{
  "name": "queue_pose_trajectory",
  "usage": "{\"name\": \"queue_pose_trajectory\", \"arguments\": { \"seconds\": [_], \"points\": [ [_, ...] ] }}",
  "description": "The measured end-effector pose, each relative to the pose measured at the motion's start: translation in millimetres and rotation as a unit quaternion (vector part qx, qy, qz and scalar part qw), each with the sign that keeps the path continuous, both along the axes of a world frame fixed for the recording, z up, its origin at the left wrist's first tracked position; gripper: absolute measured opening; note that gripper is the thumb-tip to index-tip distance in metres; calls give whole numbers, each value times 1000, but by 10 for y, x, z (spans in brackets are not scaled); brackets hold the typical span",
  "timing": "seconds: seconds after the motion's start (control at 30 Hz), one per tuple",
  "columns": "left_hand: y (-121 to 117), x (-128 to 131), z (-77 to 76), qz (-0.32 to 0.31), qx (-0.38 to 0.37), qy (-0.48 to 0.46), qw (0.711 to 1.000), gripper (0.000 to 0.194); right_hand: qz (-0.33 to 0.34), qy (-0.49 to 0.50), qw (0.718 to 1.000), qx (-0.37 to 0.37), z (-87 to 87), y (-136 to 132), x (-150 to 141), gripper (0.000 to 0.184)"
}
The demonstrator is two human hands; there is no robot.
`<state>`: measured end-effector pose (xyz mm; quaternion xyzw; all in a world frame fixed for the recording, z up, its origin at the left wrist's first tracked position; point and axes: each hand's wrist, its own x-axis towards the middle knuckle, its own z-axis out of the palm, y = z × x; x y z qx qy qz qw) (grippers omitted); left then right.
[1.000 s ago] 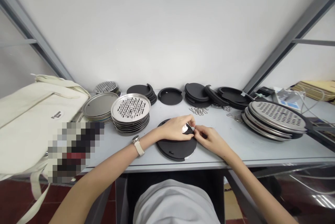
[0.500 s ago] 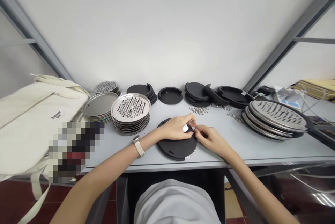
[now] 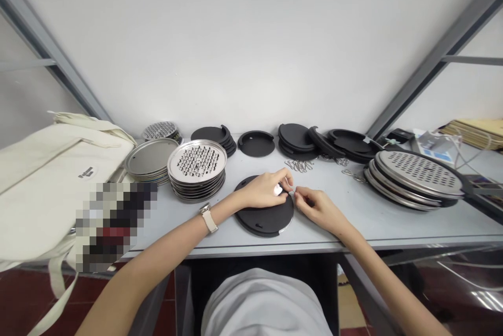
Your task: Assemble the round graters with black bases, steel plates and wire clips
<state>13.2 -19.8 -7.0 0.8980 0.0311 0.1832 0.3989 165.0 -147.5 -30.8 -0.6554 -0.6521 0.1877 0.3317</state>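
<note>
Over a round black disc (image 3: 267,220) lying flat near the table's front edge, my left hand (image 3: 263,190) is closed with its fingers curled. A small white piece (image 3: 277,190) shows between its fingers and palm; its kind is unclear. Just right of the disc, my right hand (image 3: 320,209) is closed in a pinch, the fingertips close to those of my left hand. Something thin and pale seems to lie between the two sets of fingertips, too small to name. The disc has a slot near its front and a bright metal edge at its right.
Left of the hands stand stacked grater plates (image 3: 197,162) and plain metal discs (image 3: 151,158). Black round holders (image 3: 256,143) line the wall, with metal hooks (image 3: 301,166) before them. Perforated plates (image 3: 420,173) are piled right. A cream bag (image 3: 51,179) leans at far left.
My right hand has drawn slightly away to the right from my left fingertips. The black disc has shifted a little left and back under my left hand.
</note>
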Motion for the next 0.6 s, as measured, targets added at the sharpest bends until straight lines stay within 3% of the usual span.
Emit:
{"name": "queue_pose_trajectory", "arguments": {
  "seconds": [0.2,0.33,0.5,0.6],
  "points": [
    [1,5,4,42,37,19,998,30,-2,4,1000,5,-1,0,-2,28],
    [-35,-6,28,84,110,15,990,23,-11,0,1000,10,-21,9,11,29],
    [-109,-28,28,162,249,70,952,18,-11,-3,1000,8,-30,13,14,30],
    [-151,-43,42,180,295,97,933,17,-15,-3,1000,7,-25,12,6,31]
  ]
}}
